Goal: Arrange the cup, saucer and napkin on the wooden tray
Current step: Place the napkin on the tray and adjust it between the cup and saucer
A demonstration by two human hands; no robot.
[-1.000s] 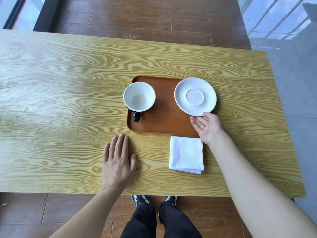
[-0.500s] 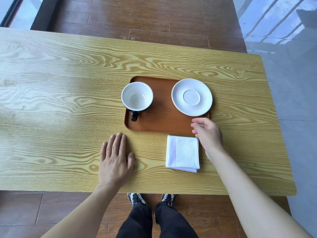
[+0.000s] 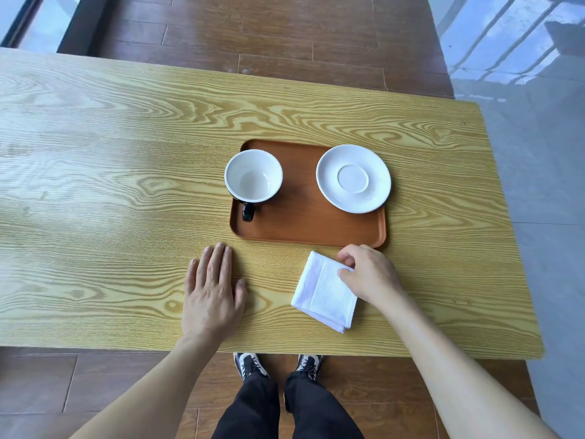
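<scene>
A brown wooden tray (image 3: 304, 226) lies on the table. On its left part stands an empty cup (image 3: 253, 176), white inside and black outside, handle pointing toward me. A white saucer (image 3: 353, 179) rests on the tray's right part, its far right rim over the tray edge. A folded white napkin (image 3: 323, 293) lies on the table just in front of the tray, turned at an angle. My right hand (image 3: 368, 274) pinches the napkin's upper right corner. My left hand (image 3: 213, 291) lies flat on the table, left of the napkin, holding nothing.
The light wooden table (image 3: 126, 185) stretches far to the left; its right edge is close to the tray and its near edge is just behind the napkin. Below the near edge are my legs and shoes (image 3: 278, 365) on a brown plank floor.
My right hand left the saucer on the tray, drew back toward me and took hold of the napkin's corner. The napkin has turned askew. My left hand stayed flat.
</scene>
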